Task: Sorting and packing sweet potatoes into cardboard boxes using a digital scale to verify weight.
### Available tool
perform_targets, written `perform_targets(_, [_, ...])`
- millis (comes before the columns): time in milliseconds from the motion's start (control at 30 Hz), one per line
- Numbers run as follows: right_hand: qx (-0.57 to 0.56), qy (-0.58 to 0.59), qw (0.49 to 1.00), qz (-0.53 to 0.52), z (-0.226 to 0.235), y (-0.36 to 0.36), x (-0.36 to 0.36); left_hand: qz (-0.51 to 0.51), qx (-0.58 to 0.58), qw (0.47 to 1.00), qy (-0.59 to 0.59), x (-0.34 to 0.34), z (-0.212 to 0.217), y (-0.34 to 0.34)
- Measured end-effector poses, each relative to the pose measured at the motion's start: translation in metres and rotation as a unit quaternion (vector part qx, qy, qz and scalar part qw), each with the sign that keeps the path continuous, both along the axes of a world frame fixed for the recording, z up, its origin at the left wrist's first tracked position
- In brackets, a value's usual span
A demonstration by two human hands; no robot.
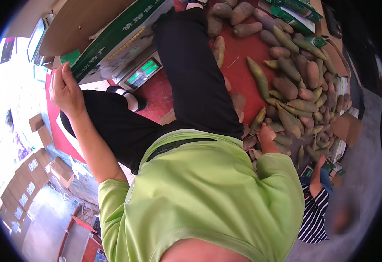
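My left hand (65, 91) is closed at the near left corner of a large green and white carton (127, 32), thumb up beside a small green flap (70, 57). The carton rests on a digital scale (142, 72) with a lit green display. At my right side, my right hand (266, 134) reaches into a big pile of long green radishes (258, 77) and reddish-brown roots (285, 88). Its fingers are curled next to a green root (258, 119), and what lies in them is hidden. The pile spreads over a red surface (237, 56).
Another person in a striped shirt (314, 214) reaches toward the pile's near right end. Green cartons (293, 17) stand at the far right, with a brown carton flap (347, 129) beside the pile. Stacked brown boxes (29, 181) line the left. My legs (195, 74) straddle the red surface.
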State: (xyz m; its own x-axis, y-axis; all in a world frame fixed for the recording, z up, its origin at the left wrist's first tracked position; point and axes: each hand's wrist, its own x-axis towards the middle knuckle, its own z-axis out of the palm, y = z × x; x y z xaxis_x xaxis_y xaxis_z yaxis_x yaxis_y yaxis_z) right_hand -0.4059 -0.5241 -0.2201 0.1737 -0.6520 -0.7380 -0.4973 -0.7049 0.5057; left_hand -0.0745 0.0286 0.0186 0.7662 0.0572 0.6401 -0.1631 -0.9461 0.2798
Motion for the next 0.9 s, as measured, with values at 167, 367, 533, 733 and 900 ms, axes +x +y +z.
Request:
perform_targets(167, [-0.002,-0.029,0.961,0.273,0.007,0.004,0.009,0.006,0.008,1.0,-0.002,-0.002,0.005,0.0])
perform_targets(367, [0.032,-0.015,0.952,0.304,0.0,-0.005,0.007,0.004,0.018,1.0,-0.008,0.001,0.006,0.002])
perform_targets(533, [0.039,-0.051,0.963,0.26,-0.008,0.006,0.024,0.026,-0.058,0.998,0.012,-0.002,0.008,0.002])
perform_targets(733, [0.223,-0.408,0.885,0.027,-0.042,0.0,0.099,0.007,-0.369,0.927,-0.07,0.007,0.014,0.009])
perform_targets(900, [0.403,-0.582,0.702,-0.081,0.033,0.024,0.273,0.034,-0.575,0.817,-0.034,0.002,0.019,0.039])
